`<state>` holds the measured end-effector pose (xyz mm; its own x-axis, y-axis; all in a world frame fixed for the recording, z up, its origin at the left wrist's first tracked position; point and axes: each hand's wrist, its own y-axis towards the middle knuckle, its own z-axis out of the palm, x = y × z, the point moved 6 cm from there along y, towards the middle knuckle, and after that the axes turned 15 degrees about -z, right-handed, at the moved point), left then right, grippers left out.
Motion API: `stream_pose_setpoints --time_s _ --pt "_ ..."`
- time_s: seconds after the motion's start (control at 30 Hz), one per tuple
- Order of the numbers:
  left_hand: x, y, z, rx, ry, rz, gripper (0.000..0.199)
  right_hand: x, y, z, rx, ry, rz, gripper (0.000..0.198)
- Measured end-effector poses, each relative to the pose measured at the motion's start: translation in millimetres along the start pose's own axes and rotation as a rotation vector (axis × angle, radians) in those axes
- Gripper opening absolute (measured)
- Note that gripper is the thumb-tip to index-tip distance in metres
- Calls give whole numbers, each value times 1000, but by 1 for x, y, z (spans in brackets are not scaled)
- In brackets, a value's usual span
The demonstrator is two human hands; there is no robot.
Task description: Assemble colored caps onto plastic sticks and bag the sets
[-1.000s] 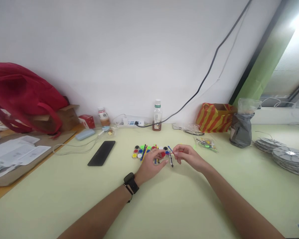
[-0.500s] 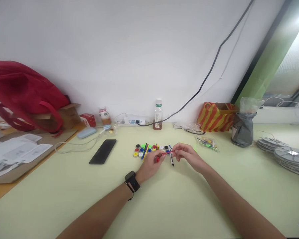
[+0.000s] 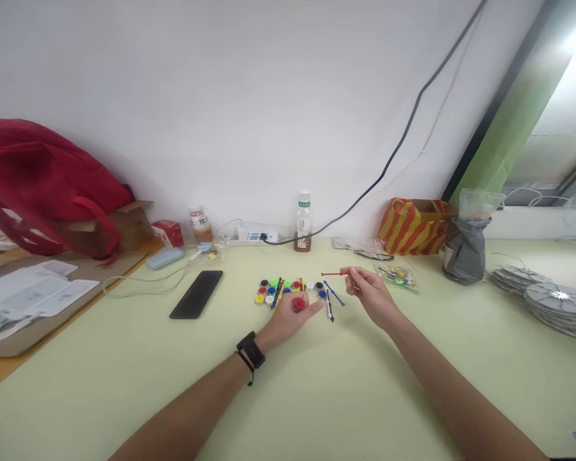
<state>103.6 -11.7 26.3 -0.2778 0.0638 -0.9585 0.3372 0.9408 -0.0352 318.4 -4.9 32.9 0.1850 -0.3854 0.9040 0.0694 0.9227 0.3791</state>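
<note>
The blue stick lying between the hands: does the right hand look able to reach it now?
Probably yes: the right hand is close beside the blue stick, and nothing seems to lie over it. However, that hand holds a red stick, which may hinder grasping.

A slim red stick [image 3: 333,274], straight and slightly flared at its free end, sits nearly level in the right grip [image 3: 369,293], pointing left, apart from the round red disc [image 3: 298,305] held in the left grip [image 3: 289,318] beside the thumb.
</note>
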Motion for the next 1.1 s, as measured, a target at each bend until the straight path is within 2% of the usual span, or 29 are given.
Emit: stream_pose_setpoints --time_s 0.13,0.2,0.33,0.5,0.6,0.83,0.97,1.1 --pt "13 1 18 333 -252 -194 57 1 0 2 2 84 33 38" --pt "17 2 24 416 -381 -252 57 3 -1 5 18 133 50 36" --pt "21 8 24 373 -505 -268 53 9 -7 18 78 203 73 35" --pt "18 9 21 326 -594 -277 50 6 -22 47 299 225 150 33" --pt "14 5 23 355 -551 -315 48 4 -30 61 398 205 167 33" --pt "5 -8 31 546 -429 -302 46 6 -33 66 463 100 118 38" --pt "10 -7 32 535 -412 -326 43 11 -33 67 491 45 83 38" --pt "12 -4 31 508 -402 -314 49 15 -32 66 465 15 54 37"
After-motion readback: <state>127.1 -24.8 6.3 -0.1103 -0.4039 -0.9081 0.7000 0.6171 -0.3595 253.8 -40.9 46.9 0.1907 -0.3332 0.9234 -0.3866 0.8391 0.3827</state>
